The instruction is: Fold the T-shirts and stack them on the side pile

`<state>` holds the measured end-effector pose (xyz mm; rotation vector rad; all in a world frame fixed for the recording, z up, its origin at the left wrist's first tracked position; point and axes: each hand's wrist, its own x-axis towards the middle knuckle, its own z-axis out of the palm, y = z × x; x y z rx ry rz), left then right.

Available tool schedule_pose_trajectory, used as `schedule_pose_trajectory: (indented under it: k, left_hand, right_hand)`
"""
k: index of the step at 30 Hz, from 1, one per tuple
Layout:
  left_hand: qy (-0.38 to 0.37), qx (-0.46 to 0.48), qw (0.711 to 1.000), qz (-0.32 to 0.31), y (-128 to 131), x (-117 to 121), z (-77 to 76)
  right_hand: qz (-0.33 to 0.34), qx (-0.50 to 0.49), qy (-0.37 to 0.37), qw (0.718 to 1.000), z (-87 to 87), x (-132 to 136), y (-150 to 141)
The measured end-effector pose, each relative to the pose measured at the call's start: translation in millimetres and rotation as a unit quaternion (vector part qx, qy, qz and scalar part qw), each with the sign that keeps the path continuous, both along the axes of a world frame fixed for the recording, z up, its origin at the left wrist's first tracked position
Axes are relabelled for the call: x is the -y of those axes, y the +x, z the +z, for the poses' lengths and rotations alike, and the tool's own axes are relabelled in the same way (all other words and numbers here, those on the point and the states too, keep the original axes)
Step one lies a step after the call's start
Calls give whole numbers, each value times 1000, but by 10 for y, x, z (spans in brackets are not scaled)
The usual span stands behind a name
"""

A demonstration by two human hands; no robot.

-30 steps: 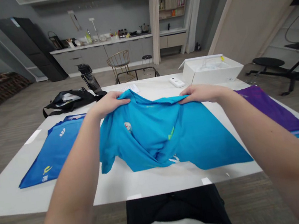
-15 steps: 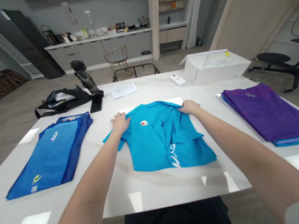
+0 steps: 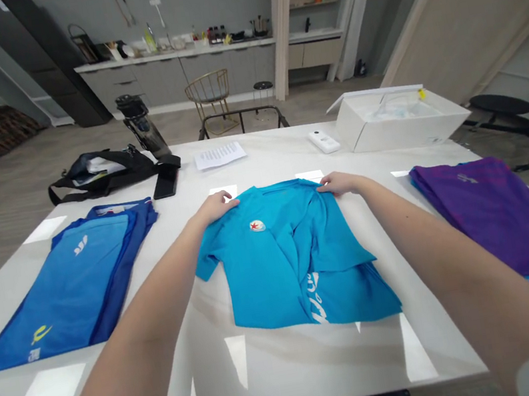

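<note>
Two hands [image 3: 218, 207] pinch one turquoise shirt [image 3: 264, 259] at its shoulders.

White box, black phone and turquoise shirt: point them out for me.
White box [image 3: 393, 131], head view, front side.
Black phone [image 3: 165, 185], head view, upper face.
Turquoise shirt [image 3: 260, 280], head view, front below the badge.

Counted on the surface [image 3: 324, 374]: one turquoise T-shirt [image 3: 261, 273], two folded garment stacks [image 3: 69, 278], one bag [image 3: 113, 176], one bottle [image 3: 146, 131], one phone [image 3: 165, 183], one printed sheet [image 3: 220, 156], one box [image 3: 384, 127]. Beyond: two round stools [image 3: 501, 104].
</note>
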<state>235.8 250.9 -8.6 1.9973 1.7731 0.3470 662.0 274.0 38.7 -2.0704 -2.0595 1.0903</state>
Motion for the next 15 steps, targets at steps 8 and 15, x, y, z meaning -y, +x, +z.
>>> schedule_pose_trajectory:
  k: [8,15]
  left_hand:
    - [-144,-28,988,-42,83,-262,204]
    - [-255,-15,967,5,12,-508,560]
  right_hand:
    - [58,109,-8,992,43,-234,-81]
    - [55,192,21,980,173,-526,-119]
